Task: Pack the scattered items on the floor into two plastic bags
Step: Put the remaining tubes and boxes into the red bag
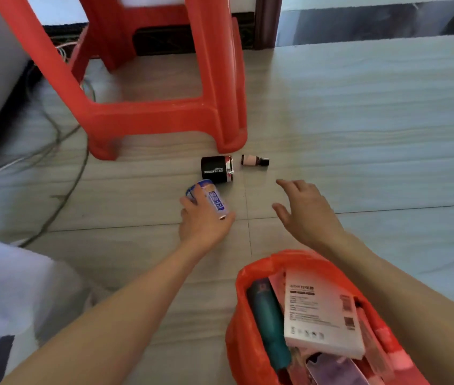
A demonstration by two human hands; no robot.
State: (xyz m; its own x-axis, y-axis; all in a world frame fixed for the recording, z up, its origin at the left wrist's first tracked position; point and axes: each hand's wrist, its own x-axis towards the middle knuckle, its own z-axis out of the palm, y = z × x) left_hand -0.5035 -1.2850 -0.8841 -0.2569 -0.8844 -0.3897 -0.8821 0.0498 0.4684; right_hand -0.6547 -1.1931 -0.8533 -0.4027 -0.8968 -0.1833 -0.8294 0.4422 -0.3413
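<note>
From the head view, the left hand (203,220) grips a blue-and-white can (209,200) lying on the floor (359,134), its long axis running away and leftward. The right hand (303,212) hovers with fingers spread, holding nothing. Beyond lie a black can (216,169) and a small bottle (253,160), both lengthwise left-right. The red bag (245,315) stands near, full.

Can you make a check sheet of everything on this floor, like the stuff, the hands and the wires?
Surface: grey tiled floor.
Job's things: blue-and-white can, black can and small bottle lying down; red plastic bag open, holding a white box and more.
Clutter: red plastic stool.
Hands: left hand grips the blue-and-white can; right hand open, touching nothing.
Cables: cables on the floor at left.
Surroundings: wall and doorway behind.
</note>
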